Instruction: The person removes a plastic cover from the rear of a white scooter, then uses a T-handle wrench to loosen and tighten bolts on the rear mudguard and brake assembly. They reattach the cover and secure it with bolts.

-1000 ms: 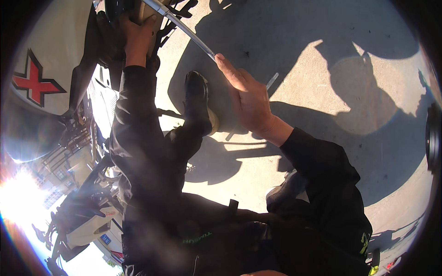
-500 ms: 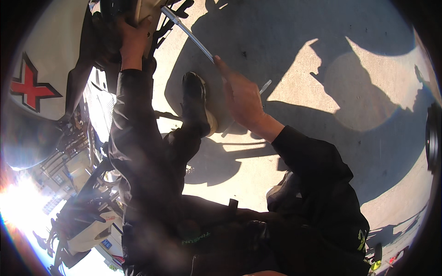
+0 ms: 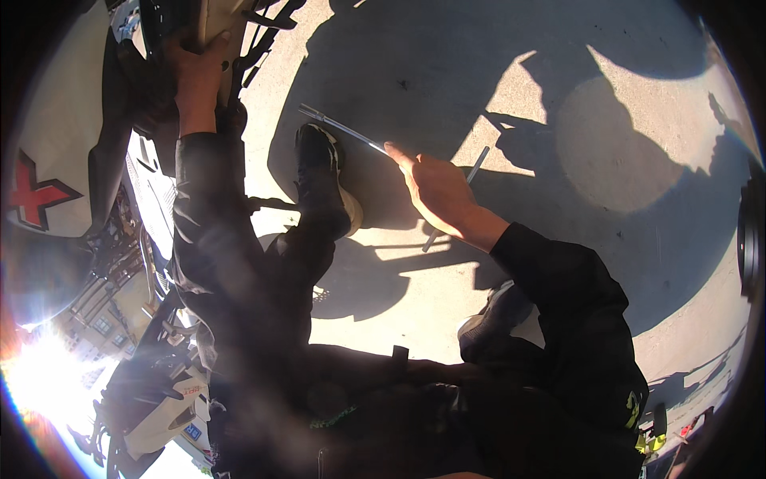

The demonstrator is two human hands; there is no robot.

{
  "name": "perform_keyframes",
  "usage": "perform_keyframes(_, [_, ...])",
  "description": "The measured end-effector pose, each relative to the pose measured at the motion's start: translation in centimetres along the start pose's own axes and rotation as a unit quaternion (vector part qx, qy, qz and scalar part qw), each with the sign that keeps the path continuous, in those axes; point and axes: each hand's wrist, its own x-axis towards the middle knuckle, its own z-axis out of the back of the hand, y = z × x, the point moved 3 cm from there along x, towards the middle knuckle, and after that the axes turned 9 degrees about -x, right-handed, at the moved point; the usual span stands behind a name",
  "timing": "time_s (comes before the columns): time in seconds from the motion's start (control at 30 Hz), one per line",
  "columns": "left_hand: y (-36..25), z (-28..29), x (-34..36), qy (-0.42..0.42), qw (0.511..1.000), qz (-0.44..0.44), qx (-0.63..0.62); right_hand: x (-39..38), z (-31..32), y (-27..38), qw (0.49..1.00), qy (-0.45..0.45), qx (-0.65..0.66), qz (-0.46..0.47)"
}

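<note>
A silver T-handle socket wrench (image 3: pixel 345 129) is in my right hand (image 3: pixel 444 191), whose fingers are wrapped around it where shaft and crossbar meet. Its socket end points up and left, over my dark shoe (image 3: pixel 319 164) and apart from the motorcycle. At the upper left, my left hand (image 3: pixel 198 84) grips the motorcycle at a tan panel (image 3: pixel 219 17). The thumb lies along that panel, while the other fingers are mostly lost in dark parts.
The motorcycle's white bodywork (image 3: pixel 64 128) with a red mark fills the left side. Another white-and-black motorcycle (image 3: pixel 159 419) stands at the lower left, beside strong sun glare. Sunlit concrete (image 3: pixel 415 303) with broad shadows spreads to the right. A black round object (image 3: pixel 750 239) is at the right rim.
My right hand has drawn the T-handle wrench rightward and down, so its socket end has left the motorcycle's edge. My left hand keeps its place on the motorcycle while the view shifts slightly.
</note>
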Motion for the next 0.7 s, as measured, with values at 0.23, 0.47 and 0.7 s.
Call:
perform_keyframes(0.23, [0.6,1.6,0.3,0.0,0.995,-0.048,0.085,-1.4,-1.1,-8.5,0.976,-0.009,-0.214,0.042])
perform_keyframes(0.47, [-2.9,0.8,0.1,0.014,0.997,-0.017,0.068,8.1,2.8,-5.3,0.969,-0.148,-0.196,0.009])
perform_keyframes(0.7, [-2.6,1.5,-1.8,0.006,1.0,0.001,0.003,14.2,-1.7,-7.4,0.966,-0.132,-0.217,0.043])
